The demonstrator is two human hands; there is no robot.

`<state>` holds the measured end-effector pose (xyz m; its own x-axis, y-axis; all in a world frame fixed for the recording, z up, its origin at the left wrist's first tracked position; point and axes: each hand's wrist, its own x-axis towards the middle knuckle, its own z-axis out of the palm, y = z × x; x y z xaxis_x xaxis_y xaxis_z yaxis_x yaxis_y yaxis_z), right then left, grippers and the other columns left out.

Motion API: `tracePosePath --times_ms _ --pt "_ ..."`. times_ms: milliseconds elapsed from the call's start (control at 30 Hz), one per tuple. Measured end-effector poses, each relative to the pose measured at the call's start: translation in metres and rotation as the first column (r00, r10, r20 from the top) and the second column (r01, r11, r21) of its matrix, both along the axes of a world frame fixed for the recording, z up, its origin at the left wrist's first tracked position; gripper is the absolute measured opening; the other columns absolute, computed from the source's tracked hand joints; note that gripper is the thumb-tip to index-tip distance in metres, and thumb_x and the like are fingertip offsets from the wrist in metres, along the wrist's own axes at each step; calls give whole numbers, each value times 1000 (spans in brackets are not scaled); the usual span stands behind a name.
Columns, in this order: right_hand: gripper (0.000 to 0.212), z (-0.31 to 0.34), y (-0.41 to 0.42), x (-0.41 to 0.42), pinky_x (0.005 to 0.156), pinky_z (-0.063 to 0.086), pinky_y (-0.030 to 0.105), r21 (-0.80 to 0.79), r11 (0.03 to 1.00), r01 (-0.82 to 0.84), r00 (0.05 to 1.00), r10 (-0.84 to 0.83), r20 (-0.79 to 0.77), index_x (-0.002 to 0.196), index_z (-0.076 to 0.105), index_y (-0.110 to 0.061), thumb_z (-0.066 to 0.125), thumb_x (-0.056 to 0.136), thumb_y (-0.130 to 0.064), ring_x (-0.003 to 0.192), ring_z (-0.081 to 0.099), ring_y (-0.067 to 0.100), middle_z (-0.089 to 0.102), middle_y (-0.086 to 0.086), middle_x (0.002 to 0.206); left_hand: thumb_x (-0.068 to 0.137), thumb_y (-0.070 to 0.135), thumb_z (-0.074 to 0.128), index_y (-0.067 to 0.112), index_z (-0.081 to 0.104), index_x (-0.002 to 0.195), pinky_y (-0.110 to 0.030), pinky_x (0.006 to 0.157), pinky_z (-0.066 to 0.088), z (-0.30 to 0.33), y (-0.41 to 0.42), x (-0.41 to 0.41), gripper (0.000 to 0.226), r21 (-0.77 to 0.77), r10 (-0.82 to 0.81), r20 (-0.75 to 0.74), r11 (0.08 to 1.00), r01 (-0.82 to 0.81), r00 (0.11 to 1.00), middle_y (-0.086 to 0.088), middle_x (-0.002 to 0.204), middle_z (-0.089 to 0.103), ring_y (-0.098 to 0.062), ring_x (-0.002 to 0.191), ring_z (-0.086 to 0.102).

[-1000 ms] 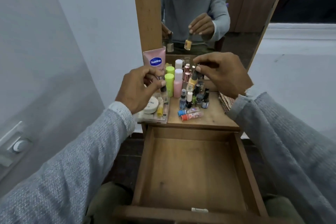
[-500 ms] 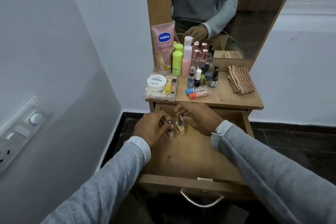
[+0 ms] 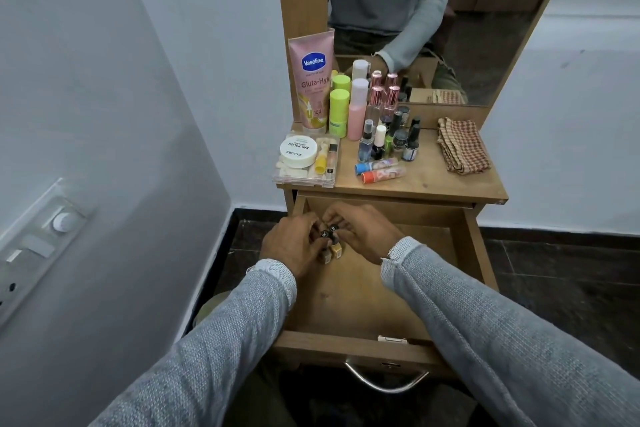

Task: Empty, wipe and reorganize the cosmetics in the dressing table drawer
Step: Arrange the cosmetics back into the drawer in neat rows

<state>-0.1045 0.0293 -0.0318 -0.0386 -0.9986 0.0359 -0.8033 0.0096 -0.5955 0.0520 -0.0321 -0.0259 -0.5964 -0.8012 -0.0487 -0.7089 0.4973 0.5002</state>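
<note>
The left hand [image 3: 294,246] grips a small nail polish bottle [image 3: 325,255] by its black cap, fingers curled round it; the right hand [image 3: 363,232] pinches a second one, the amber bottle [image 3: 336,250], the same way. The two stand touching, side by side, on the floor of the open drawer [image 3: 363,288] near its back left corner — white marks show on both caps, too small to read, and the fingers hide most of the glass.

At twelve o'clock from the hands, on the desk [image 3: 433,180], the rest of the cosmetics wait. A pink tube [image 3: 313,83] reads "Vaseline" and "Gluta-Hya", with "10X" lower down; its smaller print is blurred. At its seven o'clock a clear tray [image 3: 304,180] carries a white jar [image 3: 298,151] lettered "NAIL POLISH", seen upside down. A green bottle [image 3: 338,113] and a pink bottle [image 3: 357,111] stand by the tube. Two lip balms [image 3: 379,170] lie flat at the front. A checked cloth [image 3: 462,146] lies folded at two o'clock.

The mirror [image 3: 450,10] cuts the person off at the chest — a grey sleeve shows.
</note>
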Motion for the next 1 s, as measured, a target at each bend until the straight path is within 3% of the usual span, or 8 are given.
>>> tracePosePath --times_ms 333,467,600,767,1000 --pt "31 11 2 -3 87 53 29 38 999 16 1000 -15 -19 111 62 -25 64 84 -10 99 60 7 64 -4 113 82 38 73 27 62 102 -42 83 57 -6 -3 3 25 -22 -9 -19 1000 8 1000 2 101 71 -19 90 67" --pt "20 29 3 -17 77 54 26 -139 990 24 997 -34 -74 105 66 -19 65 85 -16 86 59 6 64 -5 101 81 38 72 28 60 103 -39 80 57 -8 -8 4 28 -31 -30 -24 999 29 999 4 96 71 -16 85 66" --pt "8 62 -7 -43 65 42 14 -371 915 158 973 -208 -99 93 68 -12 62 87 -12 72 52 5 64 -2 85 79 46 72 29 58 105 -38 76 57 -7 -12 7 34 -31 -35 -36 999 34 999 7 91 68 -13 81 64" --pt "5 96 -26 -85 70 48 21 -465 818 339 903 -422 -85 90 66 -15 62 87 -16 77 56 10 61 -3 86 80 48 70 32 57 102 -36 73 57 -5 -17 7 30 -47 -31 -74 999 28 997 10 86 66 -9 76 61" --pt "10 105 -53 -123 76 54 38 -320 840 438 842 -508 -183 92 68 -18 61 88 -24 80 61 16 66 -1 88 86 47 63 29 63 103 -32 76 56 2 -20 4 25 -77 -21 -138 997 11 990 13 87 64 -8 79 60"
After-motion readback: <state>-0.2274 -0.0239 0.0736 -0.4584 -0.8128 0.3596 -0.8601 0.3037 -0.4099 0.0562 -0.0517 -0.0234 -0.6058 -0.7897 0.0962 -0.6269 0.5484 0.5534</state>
